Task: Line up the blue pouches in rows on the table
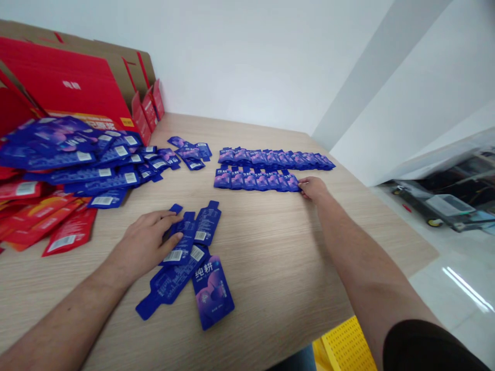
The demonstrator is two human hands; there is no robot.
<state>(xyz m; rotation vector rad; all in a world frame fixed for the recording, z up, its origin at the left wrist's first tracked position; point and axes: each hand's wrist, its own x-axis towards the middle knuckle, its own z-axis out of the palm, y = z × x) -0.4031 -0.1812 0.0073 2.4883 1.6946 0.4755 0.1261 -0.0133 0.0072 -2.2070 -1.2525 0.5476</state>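
My left hand (149, 239) is at a loose group of blue spouted pouches, its thumb and fingers closed on the edges of one barcode-side-up pouch (181, 239). Just right of that lies another back-up pouch (208, 222). Below, a tilted pouch (174, 278) overlaps a front-up pouch (212, 296) with purple fruit on it. My right hand (312, 188) reaches across the table and pinches the last pouch (292, 183) at the right end of the nearer overlapping row (251, 179). Behind it runs a longer overlapping row (274, 158) of the same pouches.
A big heap of blue pouches (77, 149) sits at the left, above red pouches (69, 232). Red cartons (69, 77) stand behind them. A few pouches (189, 151) lie beside the heap. Below the table edge is a yellow perforated object (348, 345); a cart (444, 211) stands right.
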